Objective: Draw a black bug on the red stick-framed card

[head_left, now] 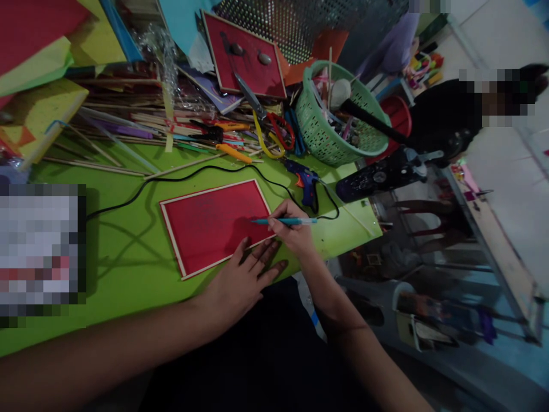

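A red panel [206, 229] with a pale wooden stick border lies flat on the green tabletop. My right hand [294, 232] grips a teal pen [285, 221], its tip over the right part of the red surface. My left hand [246, 266] rests with fingers spread on the panel's near edge, holding nothing. Faint dark marks show on the panel, too dim to make out. Behind it leans a similar framed red panel [257, 74] bearing two oval stones and dark lines.
Beyond the panel lie a blue glue gun [305, 182], its black cord [193, 170], scissors [251, 97], an orange-handled cutter [234, 153] and piled thin sticks. A green basket [326, 137] of supplies stands at right, near a black stand [381, 174]. A person in dark clothing [450, 114] is further right.
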`<state>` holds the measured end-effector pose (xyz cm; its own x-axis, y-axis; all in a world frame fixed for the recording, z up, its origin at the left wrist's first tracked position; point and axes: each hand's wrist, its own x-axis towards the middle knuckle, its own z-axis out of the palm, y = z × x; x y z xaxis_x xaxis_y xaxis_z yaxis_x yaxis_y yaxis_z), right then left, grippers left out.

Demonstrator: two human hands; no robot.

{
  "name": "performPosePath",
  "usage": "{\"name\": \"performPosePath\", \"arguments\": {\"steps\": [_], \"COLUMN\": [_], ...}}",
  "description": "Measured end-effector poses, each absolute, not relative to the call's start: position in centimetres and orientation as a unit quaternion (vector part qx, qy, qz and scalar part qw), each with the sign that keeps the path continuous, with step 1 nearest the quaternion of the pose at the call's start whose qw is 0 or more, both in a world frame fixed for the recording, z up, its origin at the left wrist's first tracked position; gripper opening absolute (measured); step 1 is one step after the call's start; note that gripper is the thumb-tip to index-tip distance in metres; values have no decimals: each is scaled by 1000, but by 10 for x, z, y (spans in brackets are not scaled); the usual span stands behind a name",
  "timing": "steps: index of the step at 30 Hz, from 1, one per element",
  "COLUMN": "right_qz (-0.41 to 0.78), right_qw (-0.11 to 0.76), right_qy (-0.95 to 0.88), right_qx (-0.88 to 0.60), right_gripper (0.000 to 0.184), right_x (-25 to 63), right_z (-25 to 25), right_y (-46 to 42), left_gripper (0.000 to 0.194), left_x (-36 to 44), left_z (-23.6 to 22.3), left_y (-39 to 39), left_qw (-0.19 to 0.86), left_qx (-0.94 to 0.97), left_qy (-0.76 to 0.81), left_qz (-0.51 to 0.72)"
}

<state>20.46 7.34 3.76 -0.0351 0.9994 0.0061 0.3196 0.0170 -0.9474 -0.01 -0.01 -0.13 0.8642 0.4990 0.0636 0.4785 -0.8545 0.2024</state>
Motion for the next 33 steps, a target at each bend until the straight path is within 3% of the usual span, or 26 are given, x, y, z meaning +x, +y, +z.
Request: {"name": "performPosePath", "arguments": {"steps": [21,33], "right_qz": [424,406], "right_qw": [465,450], "right_qy": [-540,-555], "right_qx": [-558,-570], "right_gripper": [24,28], "right_x": [211,211], "right_z": [37,41], "right_y": [67,67], "left_gripper": [94,96], "left_x": [-1,-3], "left_z": [-1,-7], "left_y": [-1,-1], "left_qw": [79,78], "left_qx": [962,962], "left_qy": [257,252], "left_qz": [52,73]}}
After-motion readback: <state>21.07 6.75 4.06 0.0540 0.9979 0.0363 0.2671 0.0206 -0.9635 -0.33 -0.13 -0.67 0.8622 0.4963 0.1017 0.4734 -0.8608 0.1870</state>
